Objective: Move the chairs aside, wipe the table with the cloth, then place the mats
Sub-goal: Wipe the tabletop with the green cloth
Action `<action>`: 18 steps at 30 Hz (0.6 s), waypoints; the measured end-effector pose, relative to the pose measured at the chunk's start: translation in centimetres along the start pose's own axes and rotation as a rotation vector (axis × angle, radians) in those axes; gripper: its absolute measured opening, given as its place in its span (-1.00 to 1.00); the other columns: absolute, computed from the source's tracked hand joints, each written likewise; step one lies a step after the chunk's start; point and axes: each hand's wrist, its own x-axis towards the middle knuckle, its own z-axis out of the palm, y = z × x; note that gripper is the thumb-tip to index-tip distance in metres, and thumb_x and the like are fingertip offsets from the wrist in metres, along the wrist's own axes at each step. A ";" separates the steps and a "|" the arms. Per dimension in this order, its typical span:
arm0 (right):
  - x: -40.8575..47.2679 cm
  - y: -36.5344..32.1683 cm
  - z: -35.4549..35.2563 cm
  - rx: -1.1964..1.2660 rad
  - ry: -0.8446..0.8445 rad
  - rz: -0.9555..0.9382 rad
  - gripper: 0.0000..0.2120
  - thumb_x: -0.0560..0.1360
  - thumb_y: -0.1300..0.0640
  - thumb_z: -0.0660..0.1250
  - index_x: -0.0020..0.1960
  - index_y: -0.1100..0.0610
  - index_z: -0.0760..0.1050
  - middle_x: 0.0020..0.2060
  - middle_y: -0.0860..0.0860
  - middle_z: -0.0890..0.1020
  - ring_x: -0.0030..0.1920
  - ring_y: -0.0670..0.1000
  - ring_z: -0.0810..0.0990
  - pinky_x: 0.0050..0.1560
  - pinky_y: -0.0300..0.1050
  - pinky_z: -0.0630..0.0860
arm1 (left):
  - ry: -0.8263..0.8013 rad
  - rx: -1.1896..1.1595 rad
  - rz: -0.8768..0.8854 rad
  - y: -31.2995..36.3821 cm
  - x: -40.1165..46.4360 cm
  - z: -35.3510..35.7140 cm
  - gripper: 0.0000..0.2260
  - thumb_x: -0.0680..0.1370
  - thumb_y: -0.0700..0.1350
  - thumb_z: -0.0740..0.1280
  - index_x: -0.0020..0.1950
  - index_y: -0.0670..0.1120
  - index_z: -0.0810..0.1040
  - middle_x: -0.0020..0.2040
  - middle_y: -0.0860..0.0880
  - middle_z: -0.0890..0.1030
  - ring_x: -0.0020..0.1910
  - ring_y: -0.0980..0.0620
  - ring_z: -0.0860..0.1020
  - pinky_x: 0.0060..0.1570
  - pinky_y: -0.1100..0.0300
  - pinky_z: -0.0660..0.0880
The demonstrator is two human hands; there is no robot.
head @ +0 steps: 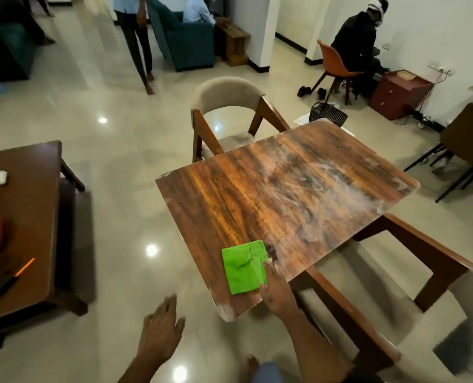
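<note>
Folded bright-green microfibre cloth (243, 266): lies at the near corner of the smeared wooden desk (299, 189), ready for wiping. Right hand (275, 293): fingers reach onto cloth's edge, grip unclear through blur. Left hand (162, 327): spread, empty, off the desk.

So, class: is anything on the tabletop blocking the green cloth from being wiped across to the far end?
Nothing visible does. The right hand touches the green cloth at the near corner, and the table beyond it is bare, showing only whitish smears toward the far end.
</note>
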 end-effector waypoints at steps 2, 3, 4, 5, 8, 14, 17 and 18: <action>1.4 -0.8 -1.3 -0.050 -0.051 -0.011 -0.19 0.57 -0.24 -0.12 0.70 0.19 0.08 0.66 0.19 0.24 0.68 0.21 0.19 0.63 0.26 0.17 | 0.114 -0.052 0.006 3.0 0.3 -1.0 -0.39 0.77 0.10 0.09 0.74 -0.09 0.00 0.73 -0.10 0.13 0.71 -0.03 0.15 0.57 -0.02 0.21; 1.6 -1.8 -2.5 -0.093 -0.086 -0.024 -0.17 0.55 -0.24 -0.14 0.71 0.17 0.05 0.68 0.16 0.18 0.69 0.17 0.13 0.66 0.21 0.11 | 0.193 0.023 0.042 2.9 1.1 0.2 -0.40 0.77 0.09 0.10 0.74 -0.10 0.01 0.73 -0.11 0.14 0.70 -0.04 0.16 0.57 -0.03 0.21; 1.9 -2.4 -3.5 -0.126 -0.093 -0.036 -0.17 0.55 -0.22 -0.14 0.71 0.17 0.02 0.70 0.15 0.13 0.71 0.15 0.08 0.67 0.15 0.06 | 0.177 0.100 0.064 4.0 1.0 0.5 -0.39 0.76 0.09 0.11 0.74 -0.11 0.01 0.73 -0.12 0.14 0.70 -0.04 0.16 0.57 -0.04 0.21; 2.3 -2.7 -4.3 -0.137 -0.100 -0.064 -0.18 0.55 -0.19 -0.12 0.72 0.18 -0.01 0.71 0.15 0.09 0.71 0.15 0.05 0.68 0.12 0.04 | 0.162 0.133 0.063 4.8 1.0 1.3 -0.39 0.76 0.08 0.11 0.74 -0.11 0.01 0.73 -0.12 0.13 0.71 -0.03 0.15 0.57 -0.04 0.20; 3.5 -2.1 -6.5 -0.179 -0.117 -0.153 -0.12 0.50 -0.25 -0.23 0.72 0.19 -0.08 0.71 0.16 0.02 0.72 0.15 0.01 0.69 0.08 -0.04 | 0.242 0.303 -0.063 7.0 0.5 3.3 -0.39 0.74 0.09 0.11 0.73 -0.13 0.09 0.72 -0.14 0.18 0.69 -0.03 0.20 0.56 -0.07 0.25; 7.4 3.1 -8.7 -0.294 -0.130 -0.274 -0.20 0.58 -0.22 -0.22 0.73 0.14 -0.08 0.70 0.09 -0.06 0.71 0.14 0.09 0.67 0.11 0.10 | 0.208 0.421 -0.127 8.4 4.1 7.9 -0.44 0.50 0.12 0.23 0.39 -0.18 0.53 0.24 -0.14 0.73 0.17 -0.03 0.73 -0.12 -0.05 0.69; 8.4 3.9 -9.9 -0.320 -0.196 -0.349 -0.17 0.55 -0.25 -0.25 0.73 0.12 -0.05 0.71 0.10 0.01 0.70 0.13 0.13 0.64 0.14 0.20 | 0.198 0.500 -0.143 10.7 4.5 8.9 -0.43 0.51 0.13 0.16 0.36 -0.17 0.62 0.26 -0.10 0.72 0.18 0.01 0.73 -0.11 -0.01 0.69; 8.7 4.0 -10.1 -0.336 -0.183 -0.389 -0.21 0.60 -0.22 -0.20 0.72 0.16 0.07 0.69 0.13 0.13 0.66 0.16 0.25 0.58 0.16 0.32 | 0.183 0.496 -0.159 11.3 4.7 9.1 -0.42 0.53 0.14 0.15 0.37 -0.16 0.64 0.29 -0.09 0.71 0.22 0.01 0.71 -0.08 0.00 0.69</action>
